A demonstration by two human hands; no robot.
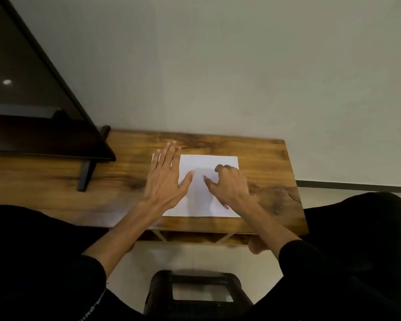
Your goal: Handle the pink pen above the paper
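A white sheet of paper (208,163) lies flat on the wooden table (271,200), near its right end. My left hand (164,181) rests on the sheet's left part with its fingers straight and spread, thumb pointing right. My right hand (229,184) sits on the sheet's right half with the fingers bent and the fingertips down on the paper; it holds nothing that I can see. Both forearms reach in from dark sleeves at the bottom.
A large dark screen (28,89) stands at the table's left on a black foot (86,172). A plain wall runs behind the table. A dark stool (195,290) stands on the pale floor below the table's front edge, between my knees.
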